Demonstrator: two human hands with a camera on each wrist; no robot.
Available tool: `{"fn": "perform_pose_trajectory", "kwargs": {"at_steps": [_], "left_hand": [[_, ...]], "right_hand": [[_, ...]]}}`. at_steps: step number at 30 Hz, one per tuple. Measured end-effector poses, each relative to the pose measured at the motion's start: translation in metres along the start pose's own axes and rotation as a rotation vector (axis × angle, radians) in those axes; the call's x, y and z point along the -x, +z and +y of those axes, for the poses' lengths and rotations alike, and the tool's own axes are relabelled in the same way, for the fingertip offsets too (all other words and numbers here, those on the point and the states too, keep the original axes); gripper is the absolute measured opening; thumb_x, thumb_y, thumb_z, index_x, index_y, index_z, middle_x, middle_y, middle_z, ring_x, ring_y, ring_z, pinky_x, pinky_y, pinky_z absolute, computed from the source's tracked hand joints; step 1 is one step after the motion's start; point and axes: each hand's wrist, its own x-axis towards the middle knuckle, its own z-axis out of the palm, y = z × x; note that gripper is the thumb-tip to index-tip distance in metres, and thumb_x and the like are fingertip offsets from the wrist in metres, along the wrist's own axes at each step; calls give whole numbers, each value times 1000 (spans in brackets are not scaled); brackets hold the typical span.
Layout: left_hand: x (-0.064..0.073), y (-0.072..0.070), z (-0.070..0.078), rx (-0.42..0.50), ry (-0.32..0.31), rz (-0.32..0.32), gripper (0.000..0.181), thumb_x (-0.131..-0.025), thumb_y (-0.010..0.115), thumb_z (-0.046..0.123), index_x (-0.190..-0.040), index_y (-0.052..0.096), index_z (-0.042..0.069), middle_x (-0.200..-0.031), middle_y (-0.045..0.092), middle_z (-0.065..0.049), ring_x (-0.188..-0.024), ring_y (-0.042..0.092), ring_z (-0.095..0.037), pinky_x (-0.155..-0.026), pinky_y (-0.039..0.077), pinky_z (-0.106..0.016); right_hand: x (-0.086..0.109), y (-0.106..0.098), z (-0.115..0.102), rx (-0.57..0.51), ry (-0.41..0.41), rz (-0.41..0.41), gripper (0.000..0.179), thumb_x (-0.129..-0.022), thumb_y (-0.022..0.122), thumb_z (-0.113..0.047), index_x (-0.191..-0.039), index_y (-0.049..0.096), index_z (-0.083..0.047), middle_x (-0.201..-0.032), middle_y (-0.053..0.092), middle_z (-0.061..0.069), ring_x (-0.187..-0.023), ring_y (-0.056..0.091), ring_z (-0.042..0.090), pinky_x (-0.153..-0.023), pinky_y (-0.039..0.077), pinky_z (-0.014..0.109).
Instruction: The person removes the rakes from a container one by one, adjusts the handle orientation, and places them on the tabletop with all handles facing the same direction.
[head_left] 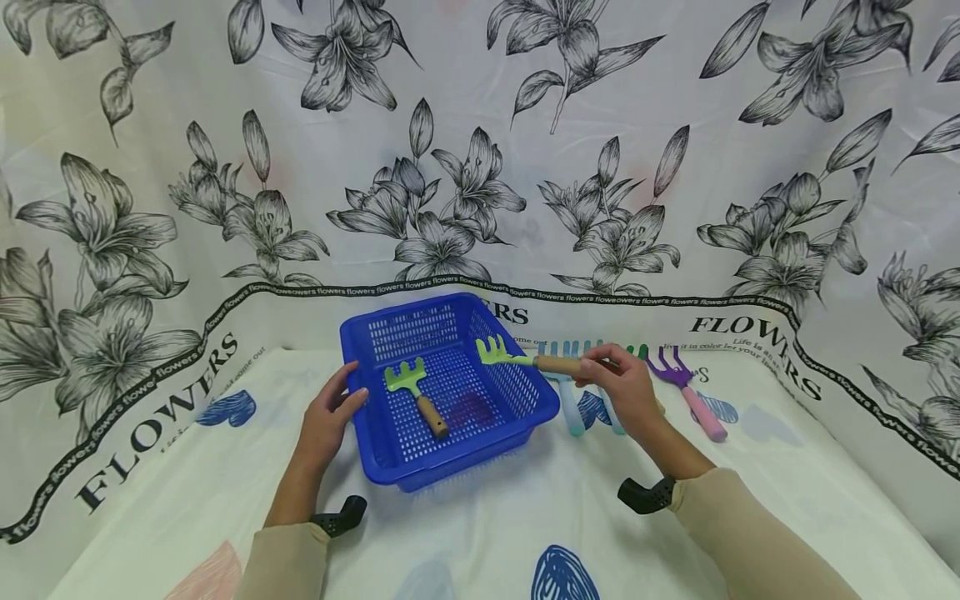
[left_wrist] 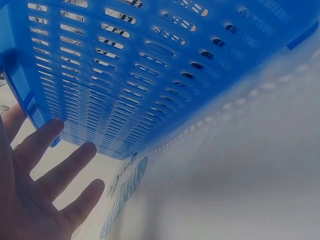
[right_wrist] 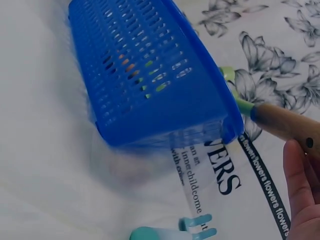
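Note:
A blue perforated plastic basket (head_left: 457, 450) stands left of centre in the head view, with a light-green hand rake (head_left: 416, 392) with a wooden handle lying inside. My left hand (head_left: 330, 412) holds the basket's left rim, thumb over the edge; in the left wrist view several fingers (left_wrist: 70, 170) spread beside its outer wall. A second light-green hand rake (head_left: 551, 364) is in my right hand (head_left: 618, 387), gripped near the end of its wooden handle. Its tines hang over the basket's right side, above the other rake.
Light-blue rakes (head_left: 572, 408) lie right of the basket, partly hidden by my right hand. Beyond them are dark-green tines (head_left: 637, 352) and a purple fork (head_left: 678, 375) with a pink handle. A flower-printed cloth (head_left: 480, 200) hangs behind the white-covered table (head_left: 465, 533).

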Motion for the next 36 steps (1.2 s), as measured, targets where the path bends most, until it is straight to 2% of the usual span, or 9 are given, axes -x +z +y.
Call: {"fn": "perform_pose_trajectory", "kwargs": {"at_steps": [5, 10, 16, 21, 27, 31, 36], "left_hand": [[0, 0, 0, 5, 9, -1, 62, -97, 53, 43, -153, 31, 28, -157, 28, -13, -138, 32, -42, -106, 29, -61], [0, 1, -1, 5, 19, 2, 62, -97, 54, 43, -153, 32, 28, -157, 29, -12, -138, 32, -42, -105, 30, -61], [-1, -1, -4, 11, 42, 3, 62, -97, 54, 41, -153, 32, 26, -156, 30, -13, -137, 34, -43, -105, 31, -62], [-2, -1, -5, 34, 82, -7, 61, -99, 55, 35, -153, 32, 20, -155, 30, -17, -135, 35, -46, -105, 30, -63], [-2, -2, -4, 21, 78, -8, 61, -99, 54, 35, -153, 31, 19, -155, 30, -18, -135, 35, -46, -104, 30, -64], [-1, -2, -5, 20, 64, -8, 62, -99, 53, 36, -154, 31, 20, -156, 29, -17, -136, 34, -46, -104, 30, -63], [-2, 0, -5, 27, 64, -9, 61, -99, 54, 36, -154, 31, 21, -156, 29, -16, -136, 33, -45, -105, 30, -63]], "right_hand": [[6, -5, -4, 9, 21, 24, 27, -96, 63, -15, -107, 58, 9, -106, 53, 16, -80, 69, 19, -83, 55, 29], [10, -10, -8, -19, -10, 52, 25, -97, 61, -11, -107, 57, 11, -105, 53, 15, -80, 69, 21, -83, 55, 31], [12, -20, -11, 22, -23, 91, 27, -97, 62, -12, -109, 56, 11, -105, 54, 13, -80, 69, 17, -86, 53, 25], [21, -32, -11, 95, 28, 87, 30, -95, 65, -14, -111, 56, 10, -107, 55, 10, -86, 69, 15, -86, 51, 20], [33, -47, -1, 192, 60, 118, 27, -92, 68, -11, -108, 59, 9, -100, 63, 12, -82, 69, 13, -77, 53, 19], [39, -58, 4, 282, 84, 136, 27, -92, 69, -16, -107, 61, 6, -98, 66, 16, -80, 69, 10, -70, 53, 19], [47, -76, 8, 385, 96, 169, 27, -94, 67, -18, -108, 61, 4, -99, 65, 15, -81, 70, 16, -73, 53, 17]]}}
